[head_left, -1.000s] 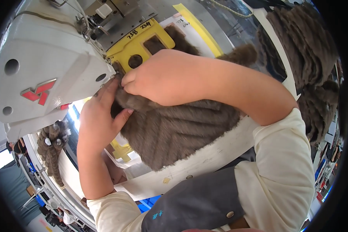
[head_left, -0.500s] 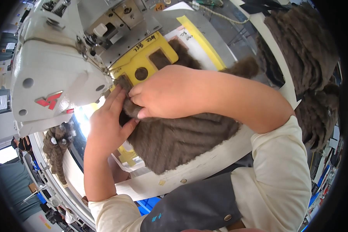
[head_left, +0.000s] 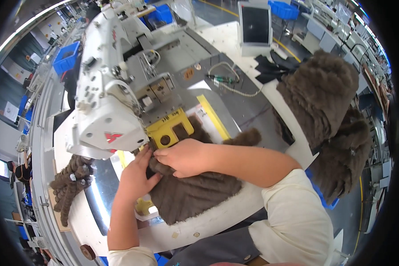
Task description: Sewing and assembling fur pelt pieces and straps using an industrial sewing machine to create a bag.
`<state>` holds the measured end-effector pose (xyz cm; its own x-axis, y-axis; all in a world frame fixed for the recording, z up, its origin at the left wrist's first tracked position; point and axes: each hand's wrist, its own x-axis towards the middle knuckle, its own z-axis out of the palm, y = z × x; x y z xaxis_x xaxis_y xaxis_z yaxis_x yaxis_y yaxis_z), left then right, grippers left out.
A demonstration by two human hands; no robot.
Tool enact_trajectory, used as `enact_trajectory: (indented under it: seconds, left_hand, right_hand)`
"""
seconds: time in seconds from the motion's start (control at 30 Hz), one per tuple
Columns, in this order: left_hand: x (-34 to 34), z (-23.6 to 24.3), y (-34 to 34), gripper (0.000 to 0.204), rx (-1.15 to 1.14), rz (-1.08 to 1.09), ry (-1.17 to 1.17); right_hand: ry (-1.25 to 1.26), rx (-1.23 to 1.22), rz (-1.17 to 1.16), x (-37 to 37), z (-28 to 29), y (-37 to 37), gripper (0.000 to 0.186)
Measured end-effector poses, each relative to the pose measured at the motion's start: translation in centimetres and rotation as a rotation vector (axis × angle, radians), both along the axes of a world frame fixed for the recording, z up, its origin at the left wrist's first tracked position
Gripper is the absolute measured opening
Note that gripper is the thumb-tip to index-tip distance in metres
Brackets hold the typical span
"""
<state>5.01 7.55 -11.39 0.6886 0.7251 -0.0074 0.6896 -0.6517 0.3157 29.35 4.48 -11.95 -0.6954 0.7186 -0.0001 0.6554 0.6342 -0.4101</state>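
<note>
Near the centre of the frame, the fur piece [head_left: 197,199] is showing grey-brown, its slanting ridges making darker stripes. Just above, a plate [head_left: 157,131] is standing out yellow with black marks. At upper left, the machine [head_left: 97,122] is showing white, its emblem [head_left: 114,137] appearing red. At right, a fur stack [head_left: 321,91] is repeating the brown. At lower right, a sleeve [head_left: 292,213] is showing plain cream.

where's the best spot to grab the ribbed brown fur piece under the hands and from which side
Probably the lower edge of the brown fur piece, pinched from the wearer's side. It spreads uncovered toward the wearer, while the upper end lies under the left hand and right hand, close to the white machine head.
</note>
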Motion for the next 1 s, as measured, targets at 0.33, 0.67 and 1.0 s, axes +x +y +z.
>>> enact_trajectory:
  seconds: [0.33,0.67,1.0]
  left_hand:
    - [-0.5,-1.2,-0.9,0.084,0.087,-0.013,-0.006]
    - [0.2,-0.5,-2.7,0.079,0.243,-0.043,-0.043]
    - [-1.9,4.1,-11.3,0.041,0.360,-0.260,-0.360]
  right_hand:
    - [-0.091,-0.056,-0.274,1.1,0.8,-5.0,0.041]
    - [-0.185,-0.362,-0.494,7.3,5.2,-14.7,0.039]
    - [0.392,-0.725,-0.079,2.2,8.2,-16.7,0.072]
